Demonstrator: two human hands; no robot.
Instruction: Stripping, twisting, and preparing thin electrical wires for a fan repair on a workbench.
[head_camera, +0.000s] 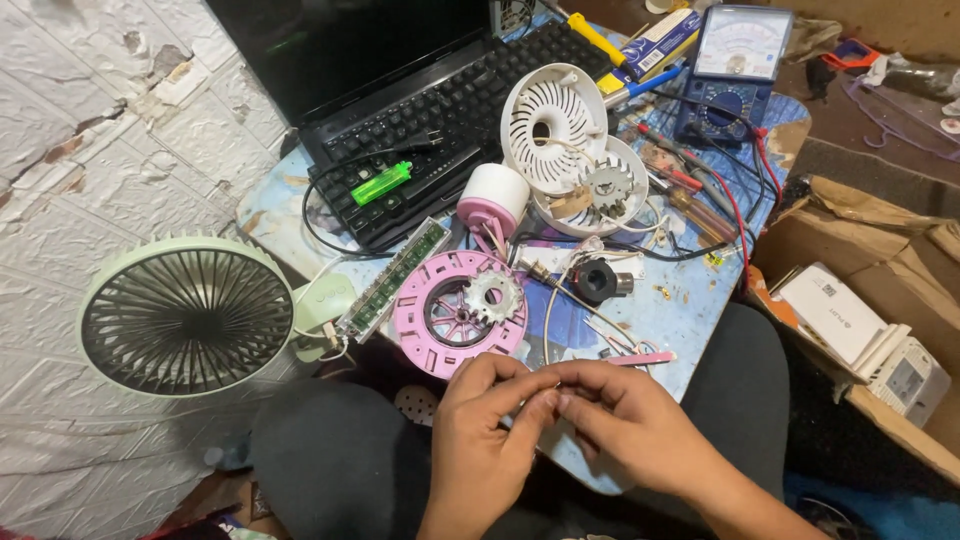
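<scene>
Lower centre of frame: left hand (480, 420) and right hand (625, 425) meet fingertip to fingertip, pinching a small part too tiny to identify, just below the pink fan housing (420, 325) on the bench (690, 300). Judged a fine fitting step; the next move calls for steady alignment.

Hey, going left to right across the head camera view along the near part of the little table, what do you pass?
Green fan → circuit board strip → pink round disc with a white gear → black ring-shaped part → white box on the cardboard. Nearer the camera, the left hand and right hand meet fingertip to fingertip.
</scene>
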